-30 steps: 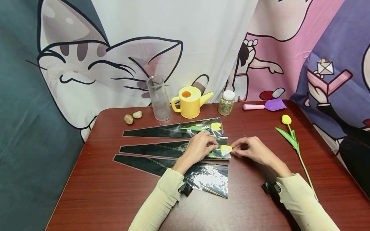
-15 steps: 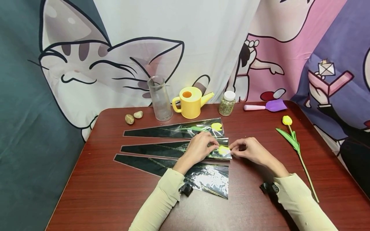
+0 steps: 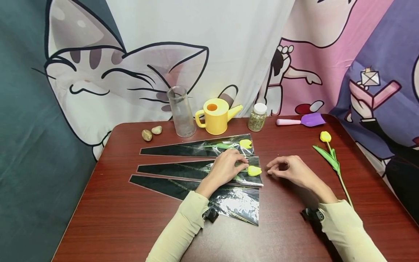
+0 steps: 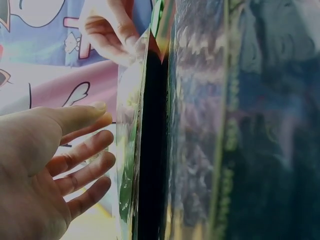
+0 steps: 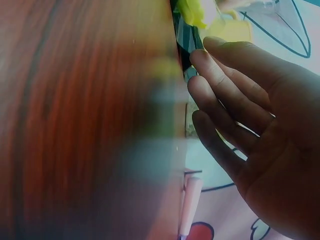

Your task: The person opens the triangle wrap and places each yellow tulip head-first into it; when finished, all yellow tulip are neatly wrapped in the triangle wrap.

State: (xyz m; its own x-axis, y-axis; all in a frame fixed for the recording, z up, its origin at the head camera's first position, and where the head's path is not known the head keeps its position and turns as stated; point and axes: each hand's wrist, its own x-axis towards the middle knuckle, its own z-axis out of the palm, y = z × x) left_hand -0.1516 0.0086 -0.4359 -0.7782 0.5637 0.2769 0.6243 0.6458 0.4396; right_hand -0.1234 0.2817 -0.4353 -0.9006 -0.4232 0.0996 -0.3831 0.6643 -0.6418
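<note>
Three black-and-clear cone sleeves lie side by side on the red-brown table (image 3: 114, 225). The top sleeve (image 3: 183, 149) holds a yellow tulip (image 3: 244, 143). My left hand (image 3: 240, 163) rests with fairly straight fingers (image 4: 85, 155) on the middle sleeve (image 3: 176, 169), just left of the yellow tulip head (image 3: 254, 170) at its wide mouth. My right hand (image 3: 275, 170) lies on the table a short way right of that head, fingers (image 5: 225, 110) loosely curled and holding nothing. The bottom sleeve (image 3: 235, 203) looks empty. Shiny sleeve film (image 4: 200, 125) fills the left wrist view.
A loose yellow tulip (image 3: 331, 157) lies at the table's right side. Along the back stand a glass vase (image 3: 181, 111), a yellow watering can (image 3: 214, 115) and a small jar (image 3: 256, 117). A purple scoop (image 3: 304, 119) and two stones (image 3: 150, 133) lie there too.
My right hand has let go of the tulip head and drawn back to the right. The head now sits slightly further left at the sleeve's mouth. The left hand has stayed put.
</note>
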